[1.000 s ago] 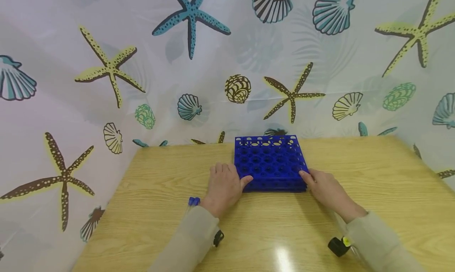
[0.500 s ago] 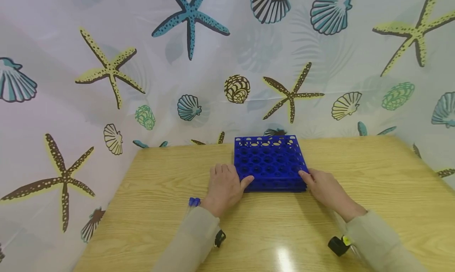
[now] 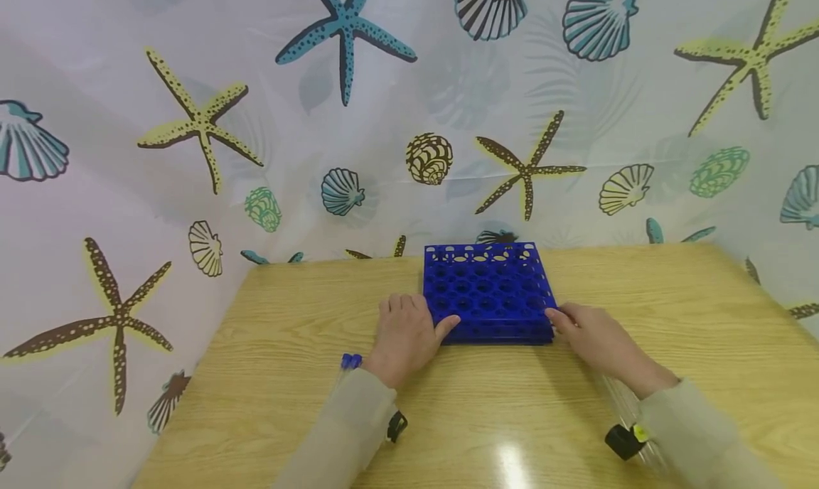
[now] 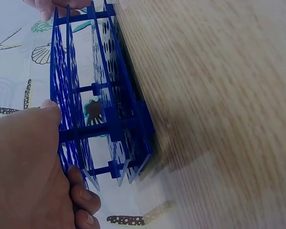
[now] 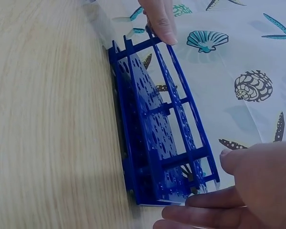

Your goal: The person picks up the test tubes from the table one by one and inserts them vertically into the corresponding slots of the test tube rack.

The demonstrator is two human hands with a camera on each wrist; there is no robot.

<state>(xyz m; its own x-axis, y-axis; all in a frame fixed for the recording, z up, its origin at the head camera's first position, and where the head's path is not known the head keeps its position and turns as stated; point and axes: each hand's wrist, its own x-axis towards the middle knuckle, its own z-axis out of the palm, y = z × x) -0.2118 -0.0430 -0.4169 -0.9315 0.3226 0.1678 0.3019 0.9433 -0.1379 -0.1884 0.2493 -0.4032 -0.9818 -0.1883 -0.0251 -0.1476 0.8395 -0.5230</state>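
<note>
A blue test tube rack (image 3: 493, 330), with rows of round holes, stands on the wooden table. My left hand (image 3: 406, 336) grips its left end. In the left wrist view, the left thumb lies on the upper plate of the rack (image 4: 88, 131) and the fingers curl below it. At the right front corner is my right hand (image 3: 598, 343). The right wrist view shows the right thumb apart from the rack (image 5: 181, 160) and the fingers loosely extended beside its end; whether they touch it I cannot tell.
Tubes with blue caps (image 3: 350, 361) lie left of the left forearm, partly covered by the sleeve. Clear tubes (image 3: 619, 398) lie beneath the right forearm. A patterned curtain (image 3: 384, 119) hangs behind the wooden table (image 3: 307, 297).
My right hand has shifted slightly to the right, its thumb drawing off the rack's corner. The left hand and the rack have stayed in place.
</note>
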